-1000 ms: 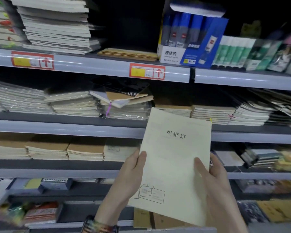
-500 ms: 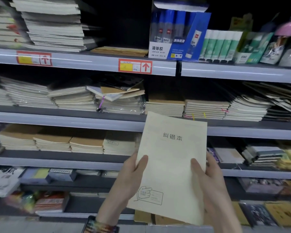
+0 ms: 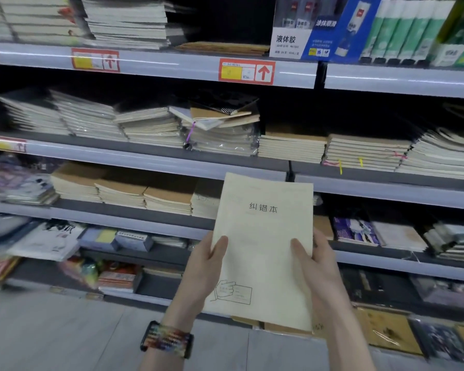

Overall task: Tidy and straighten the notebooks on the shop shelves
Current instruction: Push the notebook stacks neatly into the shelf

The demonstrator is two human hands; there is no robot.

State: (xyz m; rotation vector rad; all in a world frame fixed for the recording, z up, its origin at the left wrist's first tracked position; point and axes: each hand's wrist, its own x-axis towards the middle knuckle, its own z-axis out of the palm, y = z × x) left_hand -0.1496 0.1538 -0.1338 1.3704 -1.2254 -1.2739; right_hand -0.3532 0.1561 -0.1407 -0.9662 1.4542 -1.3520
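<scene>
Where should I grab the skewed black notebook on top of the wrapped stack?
Probably the black notebook by its front edge, thumb on top, coming from the aisle side. It lies skewed on loose kraft notebooks with that edge exposed; the shelf above leaves little room overhead.

left hand (image 3: 204,271) and right hand (image 3: 322,274) raised, thumbs forward, each gripping a notebook (image 3: 263,231) edge

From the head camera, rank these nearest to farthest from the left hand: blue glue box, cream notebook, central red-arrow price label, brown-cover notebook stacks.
1. cream notebook, gripped by the left hand at its left edge.
2. brown-cover notebook stacks, on the shelf just up and left.
3. central red-arrow price label, on a higher shelf edge.
4. blue glue box, top shelf, to the right.
</scene>
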